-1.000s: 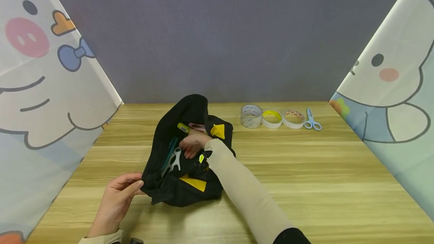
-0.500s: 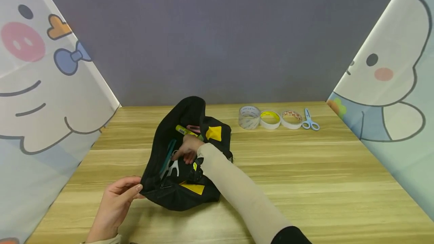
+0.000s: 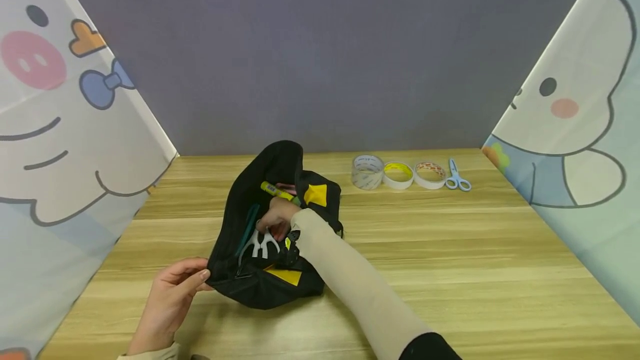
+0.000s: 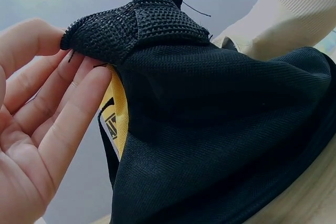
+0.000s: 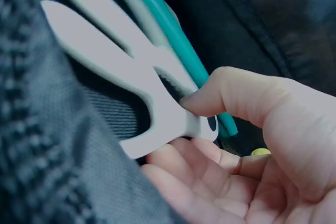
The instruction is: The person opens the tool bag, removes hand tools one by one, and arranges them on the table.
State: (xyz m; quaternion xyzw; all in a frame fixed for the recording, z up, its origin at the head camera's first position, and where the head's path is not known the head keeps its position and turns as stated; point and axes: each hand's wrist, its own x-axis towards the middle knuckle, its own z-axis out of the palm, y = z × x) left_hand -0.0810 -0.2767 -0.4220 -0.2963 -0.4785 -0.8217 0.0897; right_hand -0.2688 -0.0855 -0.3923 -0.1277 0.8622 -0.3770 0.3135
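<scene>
Inside the black bag (image 3: 265, 294), the right hand (image 3: 278, 216) is pinching a white forked tool (image 5: 165, 108) by its far end, its prongs pointing nearward; the left hand (image 3: 172, 293) is pinching the near-left corner.

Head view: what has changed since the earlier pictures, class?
The right hand has moved left onto the white tool and now pinches it; the tool has shifted slightly right. The left hand still holds the black bag; the tape rolls and blue scissors stayed put.
</scene>
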